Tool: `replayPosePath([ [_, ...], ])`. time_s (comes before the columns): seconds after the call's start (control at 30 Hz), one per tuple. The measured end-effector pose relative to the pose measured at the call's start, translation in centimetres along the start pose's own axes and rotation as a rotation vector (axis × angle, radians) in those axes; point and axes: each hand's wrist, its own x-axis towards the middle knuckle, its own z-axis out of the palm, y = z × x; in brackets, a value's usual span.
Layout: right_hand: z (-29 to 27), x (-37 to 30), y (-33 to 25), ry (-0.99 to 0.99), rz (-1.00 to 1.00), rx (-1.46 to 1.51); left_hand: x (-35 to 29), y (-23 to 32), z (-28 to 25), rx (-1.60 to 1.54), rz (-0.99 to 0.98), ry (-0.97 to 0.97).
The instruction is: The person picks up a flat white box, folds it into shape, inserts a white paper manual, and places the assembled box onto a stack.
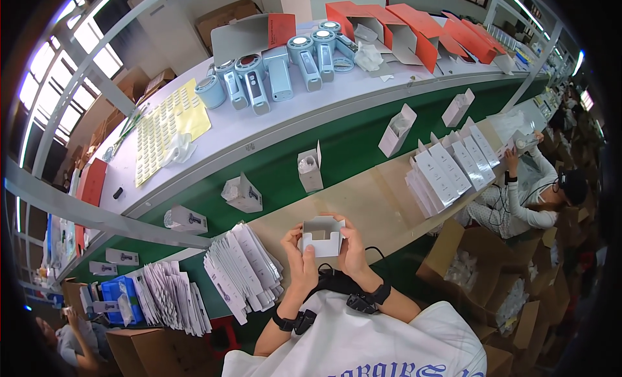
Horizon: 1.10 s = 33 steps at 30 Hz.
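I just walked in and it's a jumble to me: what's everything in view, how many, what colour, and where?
Small open box: one, white, between the hands
Flat cartons: two stacks, white, left
Standing boxes: several, white, right on the tan bench
Spaced-out open boxes: five, white, along the green strip
Handheld devices: about eight, pale blue, on the white table
Larger boxes: several, red, table's back
Sticker sheet: one, yellow, table's left
Bin: one, blue, lower left
Shipping cartons: several, brown, lower right
Co-workers: at least two, far right and lower left
Wrist straps: two, black, person's wrists
Left hand, right hand: gripping the small box's sides
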Motion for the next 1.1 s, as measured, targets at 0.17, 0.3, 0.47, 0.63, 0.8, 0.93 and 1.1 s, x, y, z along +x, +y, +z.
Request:
replayPosePath([
  [0.17, 0.6, -0.2, 0.5, -0.130, -0.051, -0.221, 0.2, 1.0, -0.1, 0.034, -0.036, 0.089],
  [0.3, 0.0, 0.0, 0.5, -0.108, -0.071, -0.340, 0.5, 1.2, -0.1, 0.107, 0.114, 0.082],
  [0.47, 0.0, -0.5, 0.3, -0.136, -0.035, -0.286, 1.1, 1.2, -0.8, 0.067, 0.200, -0.052],
  [0.63, 1.4, -0.6, -1.7, -0.164, 0.123, 0.223, 1.3, 1.5, -1.2, -0.101, -0.126, -0.064],
  [0.8, -0.2, -0.1, -0.1, -0.024, 0.138, -0.122, 1.4, 3.0, 0.4, -0.033, -0.102, 0.029],
  [0.93, -0.7, -0.2, 0.0, -0.083, 0.110, -0.168, 1.6, 1.7, -0.4, -0.091, -0.093, -0.062],
  [1.1, -0.9, 0.0, -0.5, -0.171, 0.116, -0.078, 1.3, 1.6, -0.5, -0.202, -0.105, -0.081],
])
